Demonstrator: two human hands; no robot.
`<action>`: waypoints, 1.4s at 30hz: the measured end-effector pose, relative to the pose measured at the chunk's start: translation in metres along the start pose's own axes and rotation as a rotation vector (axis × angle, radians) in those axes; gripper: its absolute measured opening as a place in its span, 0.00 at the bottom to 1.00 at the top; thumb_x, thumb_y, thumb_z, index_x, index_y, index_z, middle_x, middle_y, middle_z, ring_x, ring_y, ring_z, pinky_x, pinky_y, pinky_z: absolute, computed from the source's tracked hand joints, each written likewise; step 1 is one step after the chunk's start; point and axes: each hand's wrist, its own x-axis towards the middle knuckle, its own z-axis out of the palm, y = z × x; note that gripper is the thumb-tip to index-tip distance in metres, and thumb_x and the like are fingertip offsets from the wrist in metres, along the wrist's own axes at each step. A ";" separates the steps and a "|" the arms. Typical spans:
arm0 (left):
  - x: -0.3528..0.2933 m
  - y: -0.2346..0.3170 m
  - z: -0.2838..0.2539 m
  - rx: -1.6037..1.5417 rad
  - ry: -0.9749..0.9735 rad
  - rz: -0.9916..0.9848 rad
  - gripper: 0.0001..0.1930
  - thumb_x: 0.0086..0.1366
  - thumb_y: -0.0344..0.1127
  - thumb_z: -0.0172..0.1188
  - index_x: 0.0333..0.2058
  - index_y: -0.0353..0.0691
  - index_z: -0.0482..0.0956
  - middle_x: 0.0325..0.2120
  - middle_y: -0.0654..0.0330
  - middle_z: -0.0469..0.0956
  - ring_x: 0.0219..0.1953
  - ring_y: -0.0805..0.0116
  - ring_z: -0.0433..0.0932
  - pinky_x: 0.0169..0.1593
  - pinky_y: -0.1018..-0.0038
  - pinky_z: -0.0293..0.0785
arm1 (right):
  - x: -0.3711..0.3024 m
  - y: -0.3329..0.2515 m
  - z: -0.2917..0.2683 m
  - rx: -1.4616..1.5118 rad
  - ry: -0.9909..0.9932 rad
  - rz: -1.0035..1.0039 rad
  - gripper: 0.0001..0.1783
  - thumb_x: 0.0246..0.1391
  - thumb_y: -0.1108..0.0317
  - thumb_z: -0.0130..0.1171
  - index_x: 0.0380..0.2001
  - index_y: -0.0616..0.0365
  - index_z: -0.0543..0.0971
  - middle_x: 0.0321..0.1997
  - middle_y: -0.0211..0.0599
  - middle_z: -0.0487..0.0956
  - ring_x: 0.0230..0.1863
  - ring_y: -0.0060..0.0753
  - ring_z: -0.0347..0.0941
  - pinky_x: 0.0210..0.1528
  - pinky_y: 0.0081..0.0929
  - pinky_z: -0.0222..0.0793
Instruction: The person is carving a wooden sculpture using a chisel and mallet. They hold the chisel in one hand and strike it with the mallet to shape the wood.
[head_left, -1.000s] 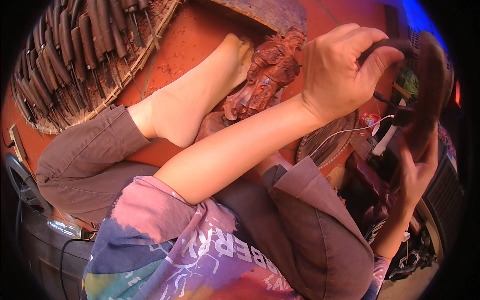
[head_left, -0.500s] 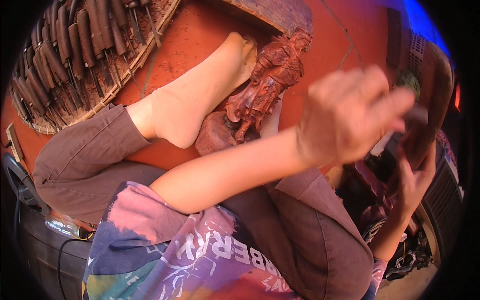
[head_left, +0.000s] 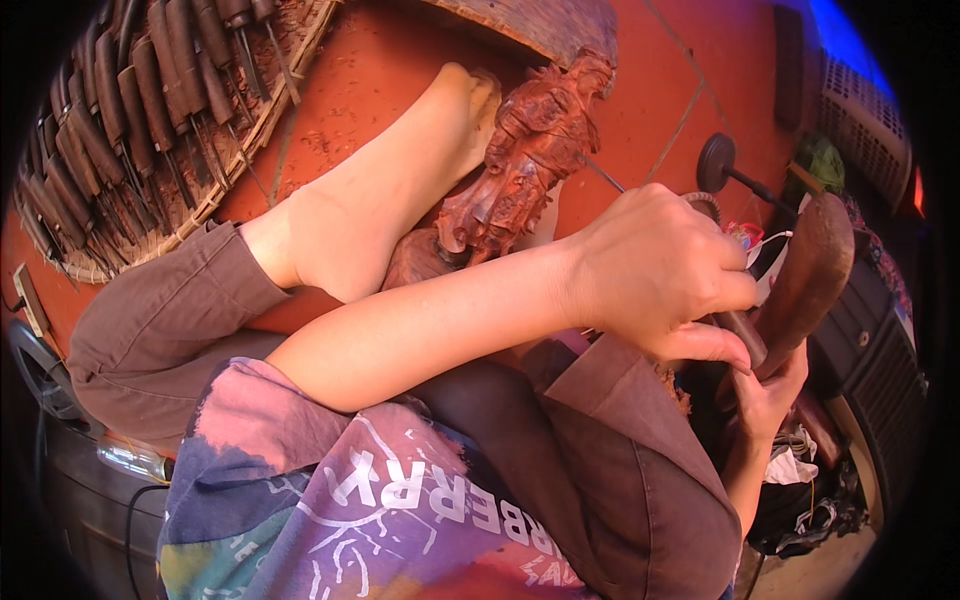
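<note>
A carved reddish-brown wooden figure [head_left: 530,135] leans diagonally between my bare feet. My left hand [head_left: 665,270] is closed around a chisel, its wooden handle [head_left: 741,338] sticking out below the thumb. A thin metal shaft [head_left: 603,175] beyond the knuckles reaches toward the figure's side; whether its tip touches is unclear. To the right, my right hand [head_left: 770,395] grips the lower end of a dark wooden mallet [head_left: 812,262]. The mallet's broad rounded head stands up beside the chisel handle, and part of its grip is hidden by my fingers.
A round woven tray [head_left: 235,170] at the upper left holds several wood-handled carving tools [head_left: 130,100]. A wooden block [head_left: 530,30] lies behind the figure. At the right are a small dumbbell-like object [head_left: 716,163], a plastic basket [head_left: 868,115] and a dark slatted case [head_left: 880,400].
My left hand has come down and left from a blurred raised position, with the chisel shaft now showing near the figure. The mallet and right hand have shifted slightly left and down.
</note>
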 end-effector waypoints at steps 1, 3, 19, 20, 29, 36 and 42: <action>0.000 -0.002 0.002 -0.002 0.020 0.000 0.20 0.50 0.58 0.68 0.23 0.49 0.76 0.18 0.67 0.68 0.19 0.66 0.74 0.20 0.70 0.67 | -0.001 0.004 -0.001 -0.002 -0.018 -0.012 0.43 0.43 0.66 0.73 0.62 0.66 0.66 0.57 0.38 0.74 0.51 0.26 0.72 0.55 0.25 0.66; -0.001 -0.004 0.004 0.000 0.044 0.001 0.20 0.50 0.58 0.68 0.23 0.49 0.76 0.18 0.67 0.68 0.19 0.66 0.74 0.21 0.70 0.67 | -0.003 0.009 -0.002 -0.008 -0.053 -0.037 0.39 0.45 0.72 0.68 0.62 0.66 0.66 0.57 0.38 0.74 0.52 0.26 0.72 0.56 0.25 0.67; -0.005 -0.007 0.003 -0.006 0.014 0.023 0.20 0.48 0.57 0.69 0.23 0.49 0.75 0.18 0.67 0.67 0.19 0.67 0.72 0.20 0.70 0.66 | -0.004 0.004 0.008 -0.002 -0.044 0.002 0.31 0.44 0.74 0.66 0.54 0.65 0.71 0.49 0.35 0.77 0.48 0.25 0.74 0.53 0.24 0.68; -0.005 -0.007 0.004 -0.004 0.034 0.026 0.20 0.48 0.58 0.69 0.23 0.49 0.75 0.18 0.67 0.66 0.19 0.67 0.72 0.20 0.70 0.66 | -0.005 0.005 0.008 -0.034 -0.045 -0.003 0.31 0.44 0.74 0.65 0.54 0.65 0.71 0.49 0.35 0.77 0.48 0.25 0.74 0.53 0.25 0.68; -0.005 0.004 0.008 0.174 0.181 0.020 0.21 0.48 0.59 0.68 0.22 0.48 0.74 0.18 0.67 0.66 0.18 0.69 0.71 0.19 0.73 0.65 | -0.002 0.000 0.012 0.066 0.026 0.067 0.31 0.41 0.71 0.69 0.51 0.65 0.72 0.46 0.34 0.78 0.46 0.26 0.74 0.52 0.26 0.68; -0.009 -0.006 0.003 -0.003 -0.050 0.047 0.21 0.49 0.59 0.69 0.20 0.48 0.73 0.17 0.68 0.66 0.18 0.68 0.72 0.20 0.71 0.66 | 0.000 -0.009 0.022 0.086 0.066 0.101 0.23 0.38 0.74 0.67 0.42 0.64 0.75 0.38 0.30 0.77 0.40 0.23 0.72 0.47 0.24 0.67; -0.005 -0.006 0.002 0.037 0.029 0.026 0.23 0.47 0.60 0.69 0.20 0.47 0.72 0.17 0.67 0.65 0.19 0.66 0.71 0.21 0.70 0.65 | -0.006 0.008 0.011 0.068 -0.073 0.079 0.33 0.43 0.70 0.72 0.54 0.64 0.71 0.47 0.32 0.77 0.47 0.23 0.73 0.52 0.23 0.67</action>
